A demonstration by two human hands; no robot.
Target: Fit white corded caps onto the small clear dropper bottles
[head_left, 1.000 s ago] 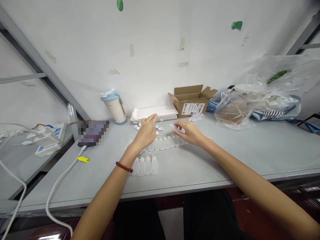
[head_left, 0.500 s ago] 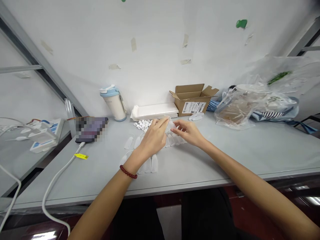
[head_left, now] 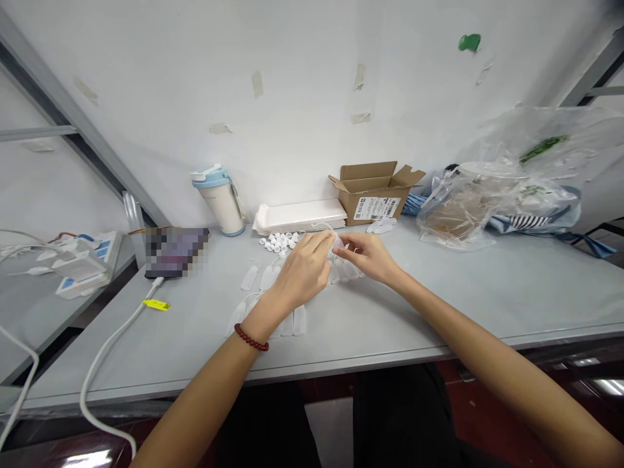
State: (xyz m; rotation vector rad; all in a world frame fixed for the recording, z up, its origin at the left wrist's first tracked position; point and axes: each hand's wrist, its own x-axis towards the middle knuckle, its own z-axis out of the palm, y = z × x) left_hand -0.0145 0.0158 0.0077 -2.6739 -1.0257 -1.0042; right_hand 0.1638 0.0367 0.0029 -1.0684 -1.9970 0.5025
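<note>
Pinching translucent piece (head_left: 337, 242) in right hand (head_left: 369, 258), left hand (head_left: 303, 268) just beside it, left grip unclear

One blue-lidded tumbler (head_left: 221, 205) left of centre in the frame; one open cardboard box (head_left: 375, 198) right of centre; one phone (head_left: 178, 252) and one yellow tag (head_left: 156, 305) at the left. Green patches (head_left: 469, 43): one, upper right. Tape scraps (head_left: 257, 84): at least five, upper half. Small white caps (head_left: 279, 242), mid-frame: more than ten, overlapping. Slim translucent pieces (head_left: 250, 278), centre: at least eight, others hidden.
</note>
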